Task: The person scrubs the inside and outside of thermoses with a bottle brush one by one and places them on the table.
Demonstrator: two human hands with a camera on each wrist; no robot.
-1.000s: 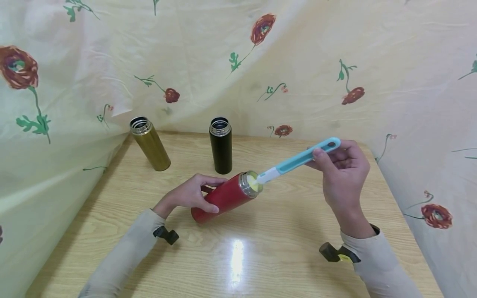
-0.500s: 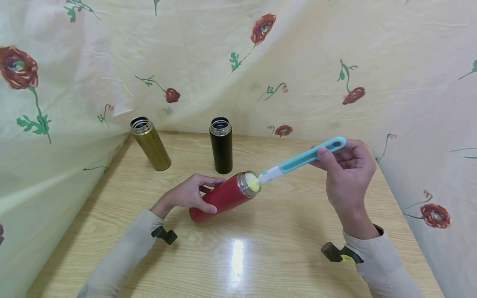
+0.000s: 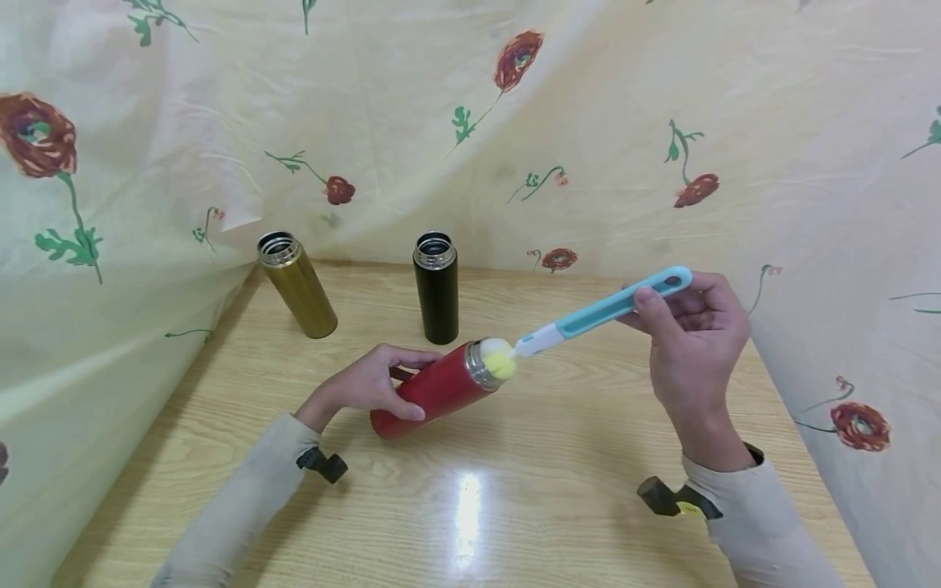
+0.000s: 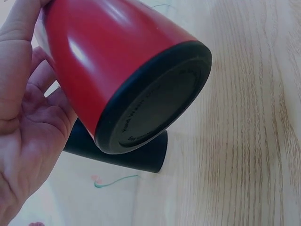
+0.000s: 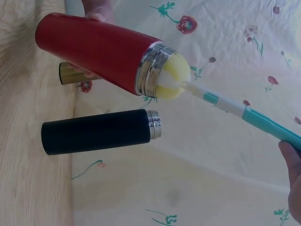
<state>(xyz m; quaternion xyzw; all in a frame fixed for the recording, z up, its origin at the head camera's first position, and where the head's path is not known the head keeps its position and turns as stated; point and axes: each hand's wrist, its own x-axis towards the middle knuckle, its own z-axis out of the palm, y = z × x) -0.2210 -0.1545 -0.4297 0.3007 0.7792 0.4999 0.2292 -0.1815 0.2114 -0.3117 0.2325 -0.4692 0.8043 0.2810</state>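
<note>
My left hand (image 3: pixel 373 380) grips a red vacuum flask (image 3: pixel 434 392) around its body, tilted with its steel mouth up toward the right. Its black base (image 4: pixel 160 99) faces the left wrist camera. The right hand (image 3: pixel 694 347) pinches the teal handle of a bottle brush (image 3: pixel 595 314) between thumb and fingers. A yellow and white sponge head (image 5: pixel 174 75) bulges out of the flask's mouth, partly inside it. Beyond the red flask, a black flask (image 3: pixel 438 298) stands upright and lidless.
A gold flask (image 3: pixel 301 290), also lidless, stands at the back left of the wooden table (image 3: pixel 559 474). A floral cloth (image 3: pixel 625 106) hangs behind the table and along both sides.
My right hand has drawn the brush up and to the right, so more of its sponge head shows outside the mouth. The red flask has shifted slightly left in my left hand.
</note>
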